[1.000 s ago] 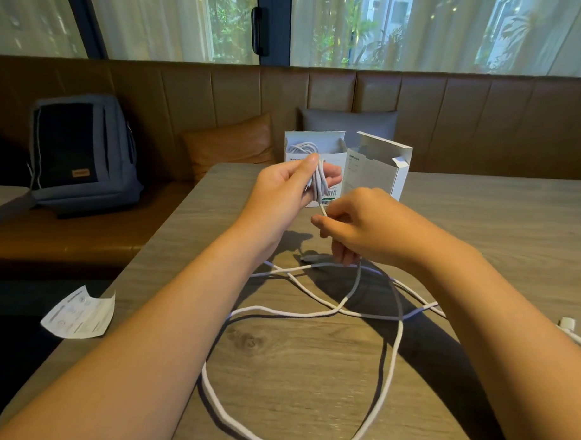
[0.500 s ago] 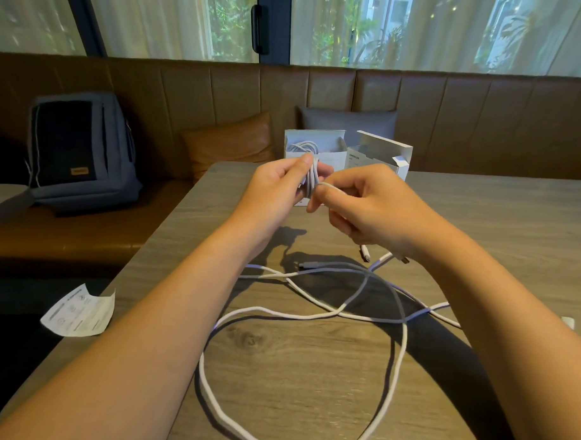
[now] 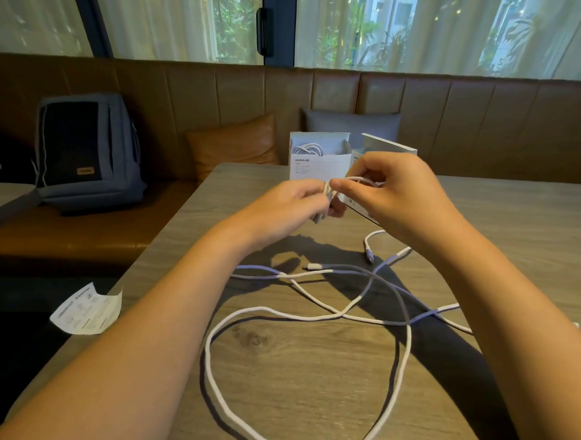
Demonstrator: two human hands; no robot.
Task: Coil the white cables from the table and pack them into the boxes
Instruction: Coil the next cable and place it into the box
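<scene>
Head view: both hands' fingers pinch a white cable (image 3: 326, 201) before the UGREEN-labelled box (image 3: 317, 163).

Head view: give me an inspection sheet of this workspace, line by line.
Surface: wooden table, grain and knots visible, arm shadows across it.
Job's things: two white boxes at the far edge; left box open with a coiled cable inside; right box open, contents hidden behind the hand.
Clutter: folded leaflet at the table's left edge.
Grippers: left hand grips a small coil; right hand pinches a strand running to it.
Cables: loose white cable looped and crossed on the table, connector ends lying free.
Surroundings: brown bench, grey backpack, two cushions, curtained window.
</scene>
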